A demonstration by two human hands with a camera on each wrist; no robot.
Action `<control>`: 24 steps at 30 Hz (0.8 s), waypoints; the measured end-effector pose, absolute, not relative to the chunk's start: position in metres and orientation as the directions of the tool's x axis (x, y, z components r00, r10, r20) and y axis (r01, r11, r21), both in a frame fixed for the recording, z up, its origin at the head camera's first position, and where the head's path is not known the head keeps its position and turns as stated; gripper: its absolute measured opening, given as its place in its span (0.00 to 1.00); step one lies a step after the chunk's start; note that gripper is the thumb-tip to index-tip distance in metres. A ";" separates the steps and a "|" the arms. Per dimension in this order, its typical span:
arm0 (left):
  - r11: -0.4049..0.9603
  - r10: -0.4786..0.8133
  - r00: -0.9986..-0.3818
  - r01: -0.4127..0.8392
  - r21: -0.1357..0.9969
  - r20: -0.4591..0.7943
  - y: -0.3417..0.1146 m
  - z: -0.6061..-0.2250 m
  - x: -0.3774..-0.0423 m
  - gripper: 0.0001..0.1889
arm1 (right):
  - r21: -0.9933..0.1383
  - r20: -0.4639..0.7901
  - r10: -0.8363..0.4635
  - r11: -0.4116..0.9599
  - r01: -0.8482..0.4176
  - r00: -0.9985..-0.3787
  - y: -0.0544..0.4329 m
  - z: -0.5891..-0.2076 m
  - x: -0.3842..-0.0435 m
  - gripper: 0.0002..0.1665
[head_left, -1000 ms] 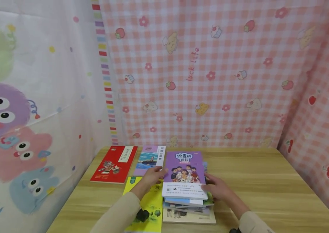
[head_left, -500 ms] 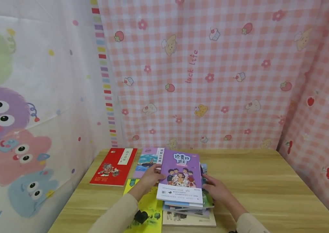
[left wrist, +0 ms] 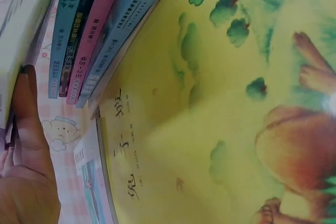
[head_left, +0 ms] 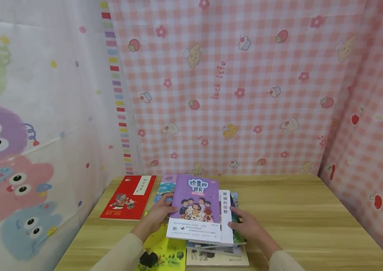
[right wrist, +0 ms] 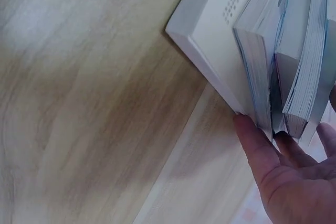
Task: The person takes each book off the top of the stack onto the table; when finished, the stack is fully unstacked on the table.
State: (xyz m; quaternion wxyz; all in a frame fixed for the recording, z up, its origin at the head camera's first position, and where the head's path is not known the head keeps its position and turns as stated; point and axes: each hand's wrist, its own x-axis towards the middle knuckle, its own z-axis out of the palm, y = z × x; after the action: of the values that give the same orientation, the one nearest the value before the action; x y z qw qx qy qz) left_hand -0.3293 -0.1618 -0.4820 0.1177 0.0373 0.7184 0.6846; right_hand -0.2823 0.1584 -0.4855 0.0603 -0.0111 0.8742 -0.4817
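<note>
My left hand (head_left: 154, 216) grips the left edge of a purple book (head_left: 194, 205) with a cartoon group of children on its cover. That book is shifted left over the stack and overhangs the yellow book (head_left: 165, 250). Beneath it shows a book with a white title strip (head_left: 225, 214). My right hand (head_left: 250, 227) rests its fingers along the stack's right side; in the right wrist view the fingertips touch the page edges of several books. A cream book (head_left: 216, 259) lies lowest in the stack. Spines of stacked books (left wrist: 100, 35) appear in the left wrist view.
A red book (head_left: 128, 197) lies at the back left of the wooden table (head_left: 286, 210). Beside it, a book with a sea picture (head_left: 165, 188) is partly covered by the purple book. Patterned curtains (head_left: 238, 113) hang behind and at both sides.
The purple book has slid left with my left hand, baring the white title strip of the book under it. My right hand stays by the stack's right side.
</note>
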 end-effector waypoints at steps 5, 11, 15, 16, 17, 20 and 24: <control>0.022 0.219 -0.972 -0.085 0.996 -0.088 -0.171 -0.474 -0.329 0.28 | -0.835 -0.105 -0.081 0.549 0.044 -0.991 0.157 -0.482 -0.281 0.37; -0.009 0.215 -0.974 -0.077 0.997 -0.073 -0.188 -0.465 -0.329 0.28 | -0.836 -0.113 -0.092 0.547 0.045 -0.989 0.155 -0.477 -0.283 0.37; -0.052 0.215 -0.974 -0.080 0.995 -0.067 -0.206 -0.460 -0.326 0.29 | -0.836 -0.127 -0.090 0.546 0.058 -0.988 0.155 -0.478 -0.284 0.37; -0.058 0.215 -0.974 -0.086 0.995 -0.072 -0.210 -0.458 -0.324 0.29 | -0.835 -0.132 -0.087 0.547 0.063 -0.987 0.155 -0.479 -0.284 0.37; -0.064 0.212 -0.974 -0.091 0.994 -0.075 -0.215 -0.457 -0.322 0.29 | -0.834 -0.137 -0.085 0.548 0.069 -0.987 0.155 -0.479 -0.284 0.37; -0.060 0.192 -0.978 -0.093 0.994 -0.080 -0.231 -0.451 -0.316 0.30 | -0.830 -0.159 -0.078 0.550 0.091 -0.984 0.155 -0.480 -0.285 0.37; -0.044 0.161 -0.983 -0.096 0.994 -0.087 -0.255 -0.448 -0.308 0.31 | -0.828 -0.169 -0.076 0.552 0.100 -0.983 0.157 -0.480 -0.286 0.37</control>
State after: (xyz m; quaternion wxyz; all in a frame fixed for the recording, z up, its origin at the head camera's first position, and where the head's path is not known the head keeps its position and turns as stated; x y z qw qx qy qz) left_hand -0.3080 -0.2552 -0.4482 0.0887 0.0237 0.6857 0.7220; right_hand -0.2864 0.1569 -0.4798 0.0931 0.0067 0.8759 -0.4733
